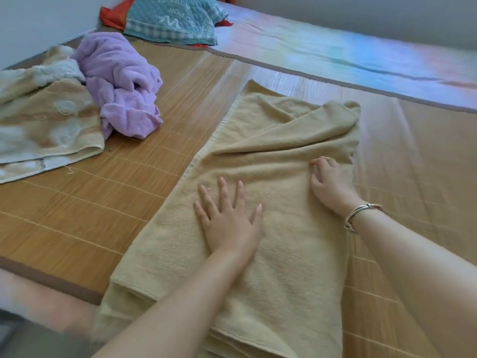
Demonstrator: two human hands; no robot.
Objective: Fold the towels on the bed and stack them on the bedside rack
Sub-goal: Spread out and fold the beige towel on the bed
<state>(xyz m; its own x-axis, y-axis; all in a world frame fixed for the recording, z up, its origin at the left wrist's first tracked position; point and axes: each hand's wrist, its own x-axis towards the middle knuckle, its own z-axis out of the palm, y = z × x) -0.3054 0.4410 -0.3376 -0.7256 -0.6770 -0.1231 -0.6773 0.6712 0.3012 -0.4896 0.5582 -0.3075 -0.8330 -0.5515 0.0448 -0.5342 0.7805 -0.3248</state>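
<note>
A large beige towel (271, 156) lies spread lengthwise on the bamboo bed mat (103, 192), its near end hanging over the bed's front edge and its far right corner folded over with wrinkles. My left hand (229, 218) presses flat on the towel's middle, fingers straight and spread. My right hand (327, 182), with a silver bangle on the wrist, rests on the towel's right side, fingertips bent against a fold. A crumpled lilac towel (121, 83) sits at the far left. Beside it lies a beige-and-white patterned towel (44, 125).
A teal quilted cloth (173, 19) with white lettering lies over a red fabric (113, 16) at the head of the bed by the wall. A pale sheet (361, 55) covers the bed beyond the mat's brown border. No rack is in view.
</note>
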